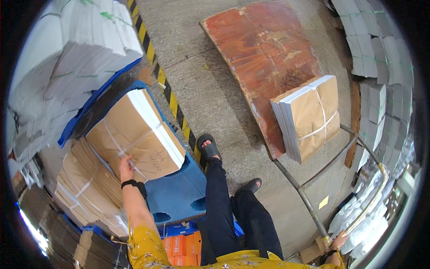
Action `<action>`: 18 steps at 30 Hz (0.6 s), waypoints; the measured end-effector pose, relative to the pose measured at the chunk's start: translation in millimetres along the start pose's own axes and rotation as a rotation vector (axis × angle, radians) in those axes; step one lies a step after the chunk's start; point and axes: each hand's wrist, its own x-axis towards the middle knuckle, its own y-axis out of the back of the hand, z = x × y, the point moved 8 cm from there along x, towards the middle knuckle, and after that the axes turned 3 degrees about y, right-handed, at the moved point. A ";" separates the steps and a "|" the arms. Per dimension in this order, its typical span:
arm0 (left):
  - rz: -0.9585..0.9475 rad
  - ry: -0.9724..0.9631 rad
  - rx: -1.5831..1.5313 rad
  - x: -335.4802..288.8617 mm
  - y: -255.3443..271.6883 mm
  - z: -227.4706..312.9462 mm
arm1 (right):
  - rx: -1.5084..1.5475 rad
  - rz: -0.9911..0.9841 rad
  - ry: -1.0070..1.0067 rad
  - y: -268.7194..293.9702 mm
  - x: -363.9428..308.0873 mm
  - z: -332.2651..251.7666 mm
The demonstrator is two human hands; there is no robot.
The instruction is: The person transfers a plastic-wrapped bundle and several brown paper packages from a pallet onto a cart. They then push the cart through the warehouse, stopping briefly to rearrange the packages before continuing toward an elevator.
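My left hand (126, 168) is at the white strap (117, 144) of a brown-paper-wrapped bundle of white sheets (143, 130), its fingers closed around the strap near the crossing. The bundle lies on a blue plastic pallet (177, 190), with handwriting on its wrapper. Beside it, brown bundles (85, 184) tied with white straps are stacked. At the lower right my right hand (339, 242) is closed on the metal handle (369, 199) of a flat cart (264, 45) with a worn reddish wooden deck. A similar strapped bundle (313, 119) sits on the deck by the handle.
Tall stacks of white paper (89, 45) stand on the left, grey-white stacks (376, 54) along the right. A black-and-yellow floor stripe (172, 101) runs beside the pallet. Orange boxes (181, 249) are near my legs, and white plastic-wrapped goods (358, 219) are by the handle.
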 end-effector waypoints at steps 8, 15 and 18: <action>-0.214 0.134 0.053 -16.9 -19.8 -7.2 | 0.328 -0.120 -0.084 14.6 -1.6 9.8; -0.209 -0.024 0.108 -41.6 -42.2 20.0 | 0.295 0.009 -0.191 12.5 -22.1 7.1; -0.131 -0.011 0.028 -39.7 -30.4 11.5 | 0.298 0.009 -0.185 6.5 -24.8 -5.9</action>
